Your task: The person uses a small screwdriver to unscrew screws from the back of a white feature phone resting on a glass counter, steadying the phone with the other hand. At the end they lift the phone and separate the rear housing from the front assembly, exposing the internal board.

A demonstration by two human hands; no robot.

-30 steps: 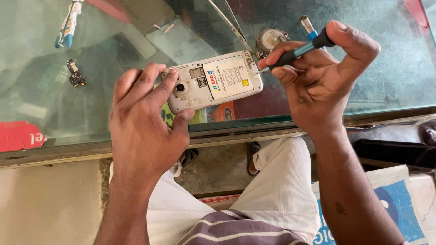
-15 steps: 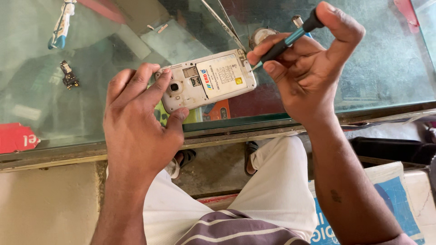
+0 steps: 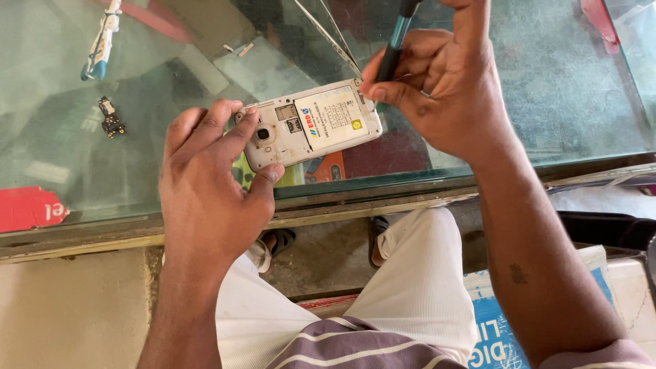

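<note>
A white phone (image 3: 311, 130) with its back cover off lies face down on the glass counter (image 3: 547, 102); its white battery and camera lens show. My left hand (image 3: 208, 188) grips the phone's left end, thumb below and fingers over the top edge. My right hand (image 3: 441, 85) pinches a thin dark screwdriver (image 3: 395, 44) held nearly upright. Its tip sits at the phone's upper right corner.
Metal tweezers (image 3: 331, 37) lie just behind the phone. A small dark circuit part (image 3: 109, 117) and a white-and-blue tool (image 3: 99, 44) rest at the counter's far left. A red sticker (image 3: 31, 208) sits at the left edge. Blue-and-white boxes (image 3: 492, 321) stand by my knee.
My right hand has swung the screwdriver from a slant to nearly upright, with its tip staying at the phone's right corner. The left hand keeps its hold on the phone.
</note>
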